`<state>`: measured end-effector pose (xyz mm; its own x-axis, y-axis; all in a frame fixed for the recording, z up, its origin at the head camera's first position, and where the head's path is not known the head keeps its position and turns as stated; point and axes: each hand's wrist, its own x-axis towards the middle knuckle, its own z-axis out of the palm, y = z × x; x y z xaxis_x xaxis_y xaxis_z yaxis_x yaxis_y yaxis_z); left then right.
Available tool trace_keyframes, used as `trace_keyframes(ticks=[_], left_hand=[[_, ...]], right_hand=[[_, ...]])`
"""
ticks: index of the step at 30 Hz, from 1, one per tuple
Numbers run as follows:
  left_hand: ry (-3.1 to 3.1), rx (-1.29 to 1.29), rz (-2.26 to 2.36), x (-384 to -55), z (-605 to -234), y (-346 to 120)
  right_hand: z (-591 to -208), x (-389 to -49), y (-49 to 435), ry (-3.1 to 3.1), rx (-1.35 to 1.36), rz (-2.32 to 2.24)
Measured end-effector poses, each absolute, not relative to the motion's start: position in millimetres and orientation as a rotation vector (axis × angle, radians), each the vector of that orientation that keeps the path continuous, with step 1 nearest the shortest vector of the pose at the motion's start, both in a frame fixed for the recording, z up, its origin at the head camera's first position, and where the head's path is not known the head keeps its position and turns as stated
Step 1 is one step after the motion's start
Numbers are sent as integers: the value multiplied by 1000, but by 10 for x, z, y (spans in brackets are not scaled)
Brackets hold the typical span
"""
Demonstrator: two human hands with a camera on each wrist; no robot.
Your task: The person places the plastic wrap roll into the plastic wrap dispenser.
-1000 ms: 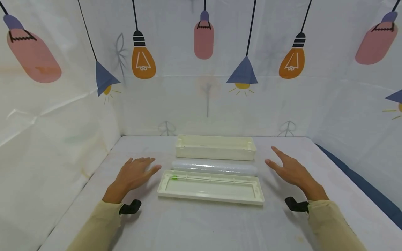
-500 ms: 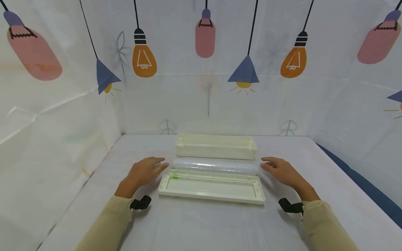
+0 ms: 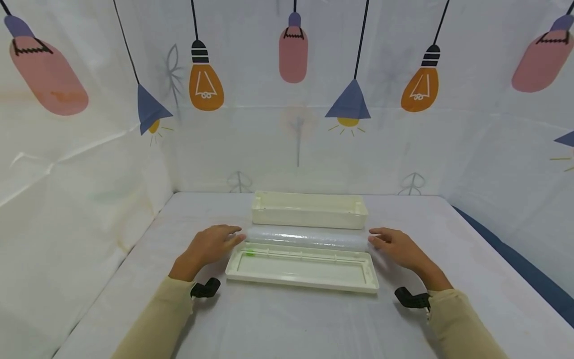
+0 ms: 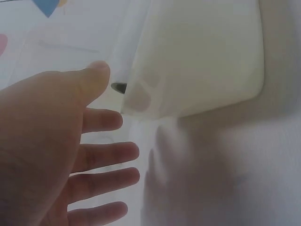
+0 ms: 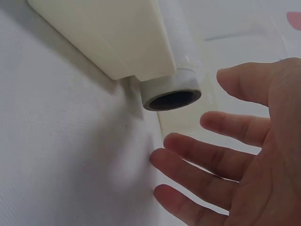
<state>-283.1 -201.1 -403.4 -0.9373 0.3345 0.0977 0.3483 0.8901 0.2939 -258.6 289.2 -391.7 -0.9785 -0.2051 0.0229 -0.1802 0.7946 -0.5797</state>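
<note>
Head view: a roll of clear film (image 3: 307, 238) lies crosswise on the white-covered worktop (image 3: 287, 324), between a long cream box (image 3: 309, 218) on its far side and a shallow cream lid (image 3: 300, 269) on its near side. Box is open at the top; lid lies with its rimmed face up, green mark near its far left corner. Left hand (image 3: 210, 246) is at the roll's left end, right hand (image 3: 399, 247) at its right end. Left wrist view: fingers (image 4: 106, 154) spread, holding nothing; thumb and index finger just beside the roll's dark core opening, contact cannot be told. Right wrist view: fingers (image 5: 211, 157) spread and slightly bent, holding nothing; a gap shows between them and the hollow end of the roll, which projects past the lid. Both forearms in tan sleeves (image 3: 154, 319), a black wrist mount (image 3: 205, 288) at each cuff. Behind the worktop, a pale sheet (image 3: 251, 144) printed with hanging lamps and bulbs.
</note>
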Motion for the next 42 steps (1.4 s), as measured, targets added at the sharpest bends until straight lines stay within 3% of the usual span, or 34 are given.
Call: trace_keyframes(ticks=[42], left_hand=[[-3091, -610, -621, -2928, -3995, -1871]], right_hand=[[-3987, -2582, 2810, 2902, -241, -859]])
